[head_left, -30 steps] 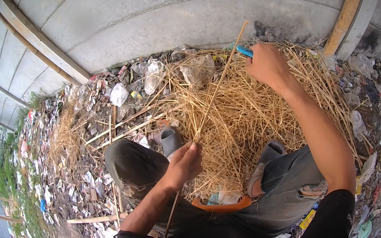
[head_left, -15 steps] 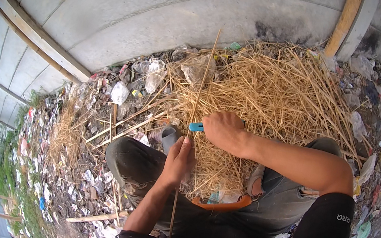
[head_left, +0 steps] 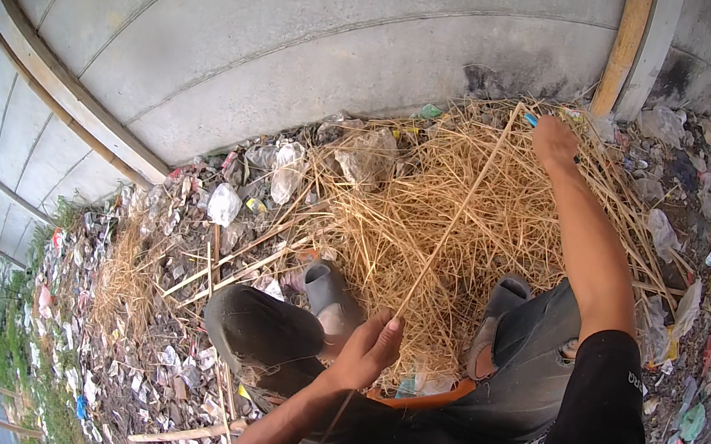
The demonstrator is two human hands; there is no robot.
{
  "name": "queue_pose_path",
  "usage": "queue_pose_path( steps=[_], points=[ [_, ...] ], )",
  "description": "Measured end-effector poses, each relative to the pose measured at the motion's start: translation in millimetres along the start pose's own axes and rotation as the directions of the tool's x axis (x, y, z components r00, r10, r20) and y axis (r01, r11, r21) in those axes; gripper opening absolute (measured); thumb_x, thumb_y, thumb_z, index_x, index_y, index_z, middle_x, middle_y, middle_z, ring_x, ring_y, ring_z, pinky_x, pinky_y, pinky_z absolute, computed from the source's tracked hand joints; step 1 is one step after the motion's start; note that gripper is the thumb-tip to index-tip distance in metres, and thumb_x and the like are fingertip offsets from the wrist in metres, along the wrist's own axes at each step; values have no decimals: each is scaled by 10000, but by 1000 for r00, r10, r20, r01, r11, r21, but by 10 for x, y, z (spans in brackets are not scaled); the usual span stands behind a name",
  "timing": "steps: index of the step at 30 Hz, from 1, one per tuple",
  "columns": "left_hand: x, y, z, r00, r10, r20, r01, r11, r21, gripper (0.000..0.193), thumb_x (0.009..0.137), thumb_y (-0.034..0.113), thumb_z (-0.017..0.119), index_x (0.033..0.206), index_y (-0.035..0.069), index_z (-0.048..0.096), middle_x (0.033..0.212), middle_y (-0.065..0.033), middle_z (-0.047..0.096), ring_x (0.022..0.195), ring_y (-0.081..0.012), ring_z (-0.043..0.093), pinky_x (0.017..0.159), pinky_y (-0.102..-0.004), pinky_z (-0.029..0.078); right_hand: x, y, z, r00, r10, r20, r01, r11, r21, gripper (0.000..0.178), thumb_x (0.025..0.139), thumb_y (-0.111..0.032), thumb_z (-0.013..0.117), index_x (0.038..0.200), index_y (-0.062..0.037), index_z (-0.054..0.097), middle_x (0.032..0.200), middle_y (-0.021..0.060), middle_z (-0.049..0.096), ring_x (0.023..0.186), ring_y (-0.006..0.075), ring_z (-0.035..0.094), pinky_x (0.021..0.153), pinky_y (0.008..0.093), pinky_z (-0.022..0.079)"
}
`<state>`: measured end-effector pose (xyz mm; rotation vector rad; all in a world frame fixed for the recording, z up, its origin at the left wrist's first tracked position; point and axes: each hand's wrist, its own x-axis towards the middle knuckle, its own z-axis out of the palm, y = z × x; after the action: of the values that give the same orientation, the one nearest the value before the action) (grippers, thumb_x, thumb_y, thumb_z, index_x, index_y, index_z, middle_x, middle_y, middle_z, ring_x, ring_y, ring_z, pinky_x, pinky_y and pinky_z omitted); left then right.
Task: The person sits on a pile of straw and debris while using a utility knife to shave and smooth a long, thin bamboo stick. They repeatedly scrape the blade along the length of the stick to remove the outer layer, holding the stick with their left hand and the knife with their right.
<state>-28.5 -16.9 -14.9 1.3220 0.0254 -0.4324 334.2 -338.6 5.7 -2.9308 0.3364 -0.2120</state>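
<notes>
The left hand [head_left: 367, 348] is pinched shut around a long pale stalk [head_left: 455, 215], which runs taut from between the knees up across the straw pile [head_left: 433, 207]. The right hand [head_left: 555, 143], stretched far out, grips a small blue-handled tool [head_left: 531, 119] at the stalk's top end. Crumpled clear plastic bags [head_left: 287, 168] lie among litter beside the concrete wall [head_left: 311, 36]; what they hold cannot be seen.

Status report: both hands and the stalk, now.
Left hand gripping stalk low. Right hand at its far end with a blue-handled tool. Straw pile underneath; nothing blocking.
</notes>
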Motion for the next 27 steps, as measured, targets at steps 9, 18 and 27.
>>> queue_pose_path(
  steps=[9,18,27],
  points=[
    [-25,281,-98,997,15,73,3,971,-237,361,1089,470,409,1002,124,459,616,24,363,467,-73,271,439,-242,230,-79,-506,-323,978,-210,3,183,859,478,309,909,-288,687,863,18,675,667,101,645,544,210,604,562,398,486],
    [-64,367,-226,997,57,-48,-62,990,-123,447,1103,474,343,1054,86,558,634,-24,484,483,-96,385,444,-246,293,-1007,-1041,-904,834,-552,19,78,153,985,404,970,-452,654,831,-73,669,505,-88,353,404,55,293,435,285,221],
    [33,300,-223,990,96,-107,-103,993,-58,478,1113,443,357,1147,43,616,628,13,483,429,-57,359,402,-219,269,-1606,-1298,-605,540,-841,29,388,279,878,542,892,-549,734,605,-118,573,504,-52,364,489,110,389,524,345,315]
  ],
)
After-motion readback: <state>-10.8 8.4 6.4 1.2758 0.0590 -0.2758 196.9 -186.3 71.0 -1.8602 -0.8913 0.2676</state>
